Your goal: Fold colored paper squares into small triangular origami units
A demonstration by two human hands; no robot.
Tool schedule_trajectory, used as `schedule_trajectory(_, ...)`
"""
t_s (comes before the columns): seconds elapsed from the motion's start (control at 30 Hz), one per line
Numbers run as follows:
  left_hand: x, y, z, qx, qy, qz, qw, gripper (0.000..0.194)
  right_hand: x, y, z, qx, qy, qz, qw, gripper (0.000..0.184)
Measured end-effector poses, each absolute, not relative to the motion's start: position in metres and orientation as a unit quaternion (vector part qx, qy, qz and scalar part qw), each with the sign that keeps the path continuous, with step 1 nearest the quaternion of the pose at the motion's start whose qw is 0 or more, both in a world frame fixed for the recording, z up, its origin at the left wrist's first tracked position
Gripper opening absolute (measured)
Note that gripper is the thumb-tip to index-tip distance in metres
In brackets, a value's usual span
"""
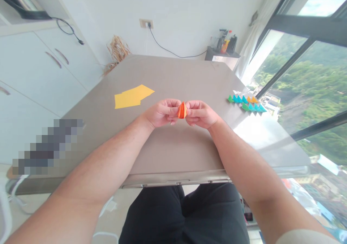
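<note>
A small folded orange paper piece [182, 110] is held up over the near half of the table, its pointed tip upward. My left hand [166, 113] pinches its left side between thumb and fingers. On the opposite side, my right hand [200, 114] grips it the same way. The fingertips cover both edges of the fold, and a darker orange inner face shows between them. To the left of my hands, flat yellow paper sheets [130, 97] lie overlapping on the table.
On the grey-brown table [179, 74], two rows of folded paper pieces [246, 103] in green, blue and orange stand at the right near the window [303, 67]. A pixelated dark area covers the left edge. Bottles [226, 43] stand on a small cabinet [222, 55] behind.
</note>
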State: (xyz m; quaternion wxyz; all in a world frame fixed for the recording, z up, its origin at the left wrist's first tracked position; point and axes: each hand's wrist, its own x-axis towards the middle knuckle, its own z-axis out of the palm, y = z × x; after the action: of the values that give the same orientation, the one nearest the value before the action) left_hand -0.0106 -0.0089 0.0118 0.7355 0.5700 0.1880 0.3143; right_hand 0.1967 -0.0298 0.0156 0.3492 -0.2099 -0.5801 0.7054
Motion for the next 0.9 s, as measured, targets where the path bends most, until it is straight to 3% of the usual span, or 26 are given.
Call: schedule_trajectory(0.9, -0.0137, -0.0118, 0.0186, 0.565, 0.227, 0.309, 0.73, 0.03, 0.1933, -0.0333, 0.021, -0.203, -0.603, 0.697, 0.331, 0.04)
